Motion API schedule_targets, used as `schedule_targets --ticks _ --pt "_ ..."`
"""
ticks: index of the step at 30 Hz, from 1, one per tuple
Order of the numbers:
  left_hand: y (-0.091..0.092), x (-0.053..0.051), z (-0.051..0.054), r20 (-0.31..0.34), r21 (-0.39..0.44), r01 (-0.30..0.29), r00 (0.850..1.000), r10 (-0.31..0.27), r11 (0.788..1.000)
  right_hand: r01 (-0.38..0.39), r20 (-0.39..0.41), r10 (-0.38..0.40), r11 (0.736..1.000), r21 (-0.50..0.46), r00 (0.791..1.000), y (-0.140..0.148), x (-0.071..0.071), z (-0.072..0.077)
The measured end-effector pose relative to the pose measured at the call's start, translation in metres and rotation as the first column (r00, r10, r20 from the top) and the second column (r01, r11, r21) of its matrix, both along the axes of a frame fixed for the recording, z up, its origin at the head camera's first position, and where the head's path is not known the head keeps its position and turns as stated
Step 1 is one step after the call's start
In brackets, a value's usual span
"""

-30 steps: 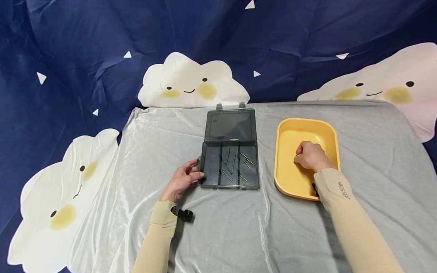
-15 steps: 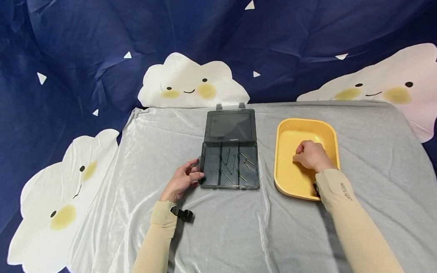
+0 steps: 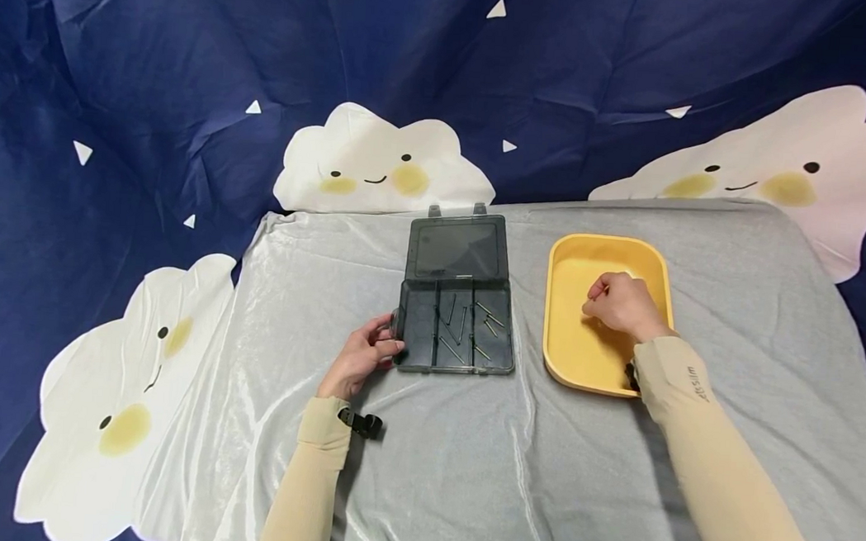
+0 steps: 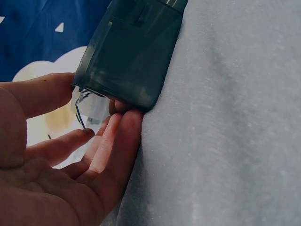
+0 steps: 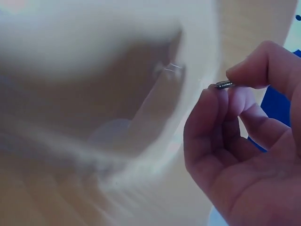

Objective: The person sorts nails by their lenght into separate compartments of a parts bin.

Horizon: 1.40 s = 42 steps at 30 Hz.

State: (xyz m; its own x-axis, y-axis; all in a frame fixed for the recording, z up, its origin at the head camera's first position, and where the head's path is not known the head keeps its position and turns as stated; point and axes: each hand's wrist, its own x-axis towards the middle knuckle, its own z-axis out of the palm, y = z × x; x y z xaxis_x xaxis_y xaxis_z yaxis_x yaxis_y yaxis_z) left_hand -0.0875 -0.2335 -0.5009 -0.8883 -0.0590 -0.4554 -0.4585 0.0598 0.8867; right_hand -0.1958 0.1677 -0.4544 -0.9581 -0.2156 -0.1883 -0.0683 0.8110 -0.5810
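Observation:
My left hand [image 3: 363, 351] grips the left side of a dark translucent compartment box [image 3: 416, 327], whose lid lies back. In the left wrist view the thumb is at the box's [image 4: 134, 61] upper rim and the fingers lie at its lower edge. Several screws [image 3: 462, 325] lie in the middle and right compartments. Over the yellow tray [image 3: 565, 353], my right hand [image 3: 624, 305] pinches a small silvery screw [image 5: 223, 84] between thumb and fingertips. Its threaded part shows in the right wrist view; the rest is covered by the fingers.
A grey cloth [image 3: 450, 470] covers the table. Dark blue fabric [image 3: 215, 59] with white clouds hangs behind and at the left. The tray's raised walls surround the right hand; the box's thin dividers [image 3: 436, 320] separate its compartments.
My right hand has risen slightly inside the tray and shifted a little to the right, its fingertips pinched. The left hand and the box have stayed in place.

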Motion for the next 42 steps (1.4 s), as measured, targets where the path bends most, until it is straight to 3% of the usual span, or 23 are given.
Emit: schedule_targets --ticks 10,21,30,42 --pt "-0.001 -0.001 -0.001 0.005 -0.009 0.027 1.000 -0.027 1.000 0.009 -0.046 -0.011 0.999 -0.038 0.999 0.000 0.003 0.014" --pt "0.000 0.000 0.000 -0.012 -0.004 0.005 1.000 -0.005 1.000 0.025 -0.101 -0.034 0.996 -0.088 0.994 -0.002 0.009 0.031" --pt "-0.001 0.000 0.004 0.009 -0.006 0.045 0.999 -0.045 0.999 0.028 -0.119 -0.043 0.992 -0.124 0.992 -0.004 0.013 0.040" --pt "-0.001 -0.001 -0.002 -0.006 -0.001 0.008 1.000 -0.008 1.000 0.038 -0.151 -0.061 0.988 -0.152 0.987 -0.010 0.018 0.046"
